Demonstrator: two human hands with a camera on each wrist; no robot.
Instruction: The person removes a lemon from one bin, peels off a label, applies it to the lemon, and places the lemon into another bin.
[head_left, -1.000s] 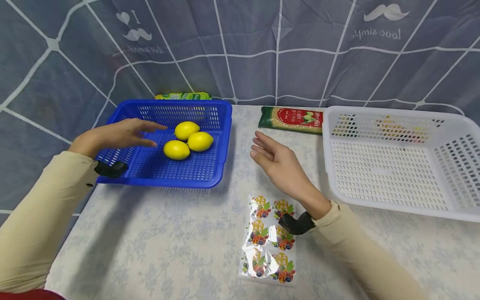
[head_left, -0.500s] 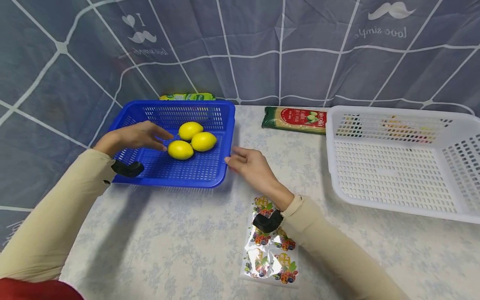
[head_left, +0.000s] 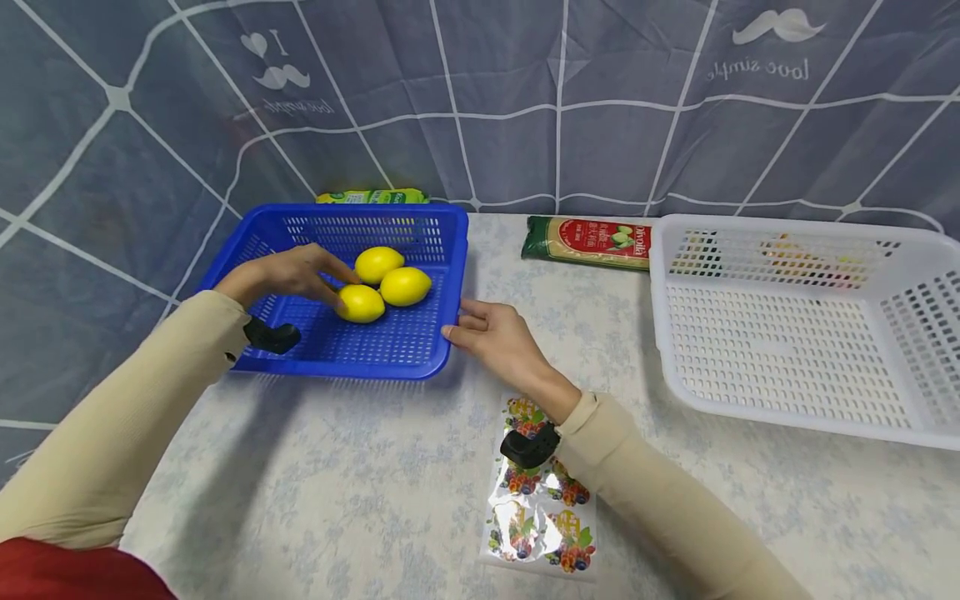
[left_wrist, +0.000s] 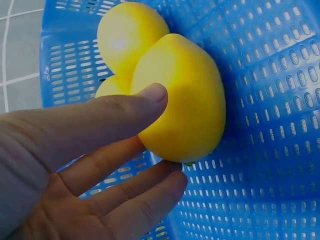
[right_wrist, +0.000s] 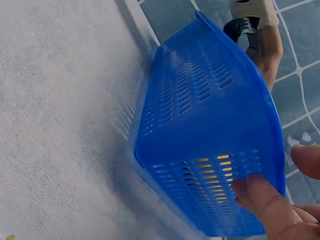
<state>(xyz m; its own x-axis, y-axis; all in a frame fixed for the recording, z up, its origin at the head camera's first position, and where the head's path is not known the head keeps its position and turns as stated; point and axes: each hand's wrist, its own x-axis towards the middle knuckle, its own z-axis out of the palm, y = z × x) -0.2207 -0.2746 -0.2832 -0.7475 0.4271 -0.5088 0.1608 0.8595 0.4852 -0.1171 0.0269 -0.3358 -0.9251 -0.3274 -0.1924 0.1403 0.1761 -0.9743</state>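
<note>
Lemon (head_left: pixel 363 305) sits pinched between fingers (left_wrist: pixel 142 204) of the left hand (head_left: pixel 292 272), right hand (head_left: pixel 501 340) gripping the basket (head_left: pixel 360 369); picking seems underway, probably wanting a lift.

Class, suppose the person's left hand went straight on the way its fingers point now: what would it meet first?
The left hand would most likely meet the nearest lemon in the blue basket; in the left wrist view the thumb overlaps that lemon, though whether they touch is unclear.
</note>
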